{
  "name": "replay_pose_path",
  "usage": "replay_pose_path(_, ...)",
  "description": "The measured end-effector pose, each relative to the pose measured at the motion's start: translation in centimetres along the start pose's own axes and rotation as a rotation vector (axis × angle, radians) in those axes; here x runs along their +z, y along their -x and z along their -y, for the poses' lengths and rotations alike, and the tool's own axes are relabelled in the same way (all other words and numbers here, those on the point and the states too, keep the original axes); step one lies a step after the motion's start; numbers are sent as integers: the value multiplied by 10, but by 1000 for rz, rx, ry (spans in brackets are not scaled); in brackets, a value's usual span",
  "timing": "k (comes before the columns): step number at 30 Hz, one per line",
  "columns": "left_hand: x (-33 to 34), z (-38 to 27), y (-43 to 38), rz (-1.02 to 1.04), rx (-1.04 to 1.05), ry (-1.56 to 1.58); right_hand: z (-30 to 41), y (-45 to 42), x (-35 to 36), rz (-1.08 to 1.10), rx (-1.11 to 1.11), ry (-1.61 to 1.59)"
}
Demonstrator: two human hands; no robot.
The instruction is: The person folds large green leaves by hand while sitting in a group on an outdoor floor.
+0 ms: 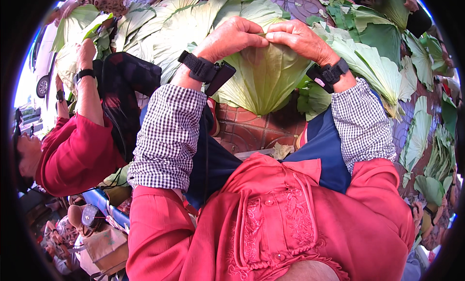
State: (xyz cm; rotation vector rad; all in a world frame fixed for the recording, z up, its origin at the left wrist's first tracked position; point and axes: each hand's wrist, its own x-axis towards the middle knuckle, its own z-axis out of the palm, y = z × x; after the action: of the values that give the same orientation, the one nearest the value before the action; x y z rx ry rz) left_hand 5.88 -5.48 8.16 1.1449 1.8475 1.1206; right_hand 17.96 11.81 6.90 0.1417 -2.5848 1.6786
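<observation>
In front of me hangs a large pale green lotus leaf [263,81], fanned out with its veins running down to a narrow lower end. My left hand [236,37] pinches its upper edge between thumb and fingers. Right beside it, my right hand [296,39] grips the same edge, and the two sets of fingertips nearly meet. Each wrist carries a black strap with a dark device. Behind the held leaf, more large leaves [178,30] overlap in a broad heap. The fingers hide parts of the leaf's edge.
To the right lie folded leaves [374,66] and single leaves [416,132] on patterned red paving [247,126]. A person in red [80,154] sits at my left, holding a leaf [69,59]. Bags [105,248] stand at lower left; a car [43,63] is beyond.
</observation>
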Motion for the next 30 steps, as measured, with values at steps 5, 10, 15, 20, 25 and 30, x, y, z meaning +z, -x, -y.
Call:
replay_pose_path(5, -1, -4, 2, 4, -17, 39, 3, 1, 0, -39, 57, -108)
replay_pose_path(10, 0, -2, 2, 0, -2, 122, 3, 1, -2, -15, 82, -167)
replay_pose_path(15, -1, -1, 2, -14, 5, 114, 6, 2, 0, -44, 73, -200)
replay_pose_path(20, -3, 1, 0, -54, 10, 180, 8, 0, 2, -65, 82, -275)
replay_pose_path(25, -8, -4, 3, 11, -56, 81, 11, 6, -9, -39, 132, -6)
replay_pose_path(30, -5, 7, 2, 209, -184, 224, -5, 2, -8, 205, 175, -107)
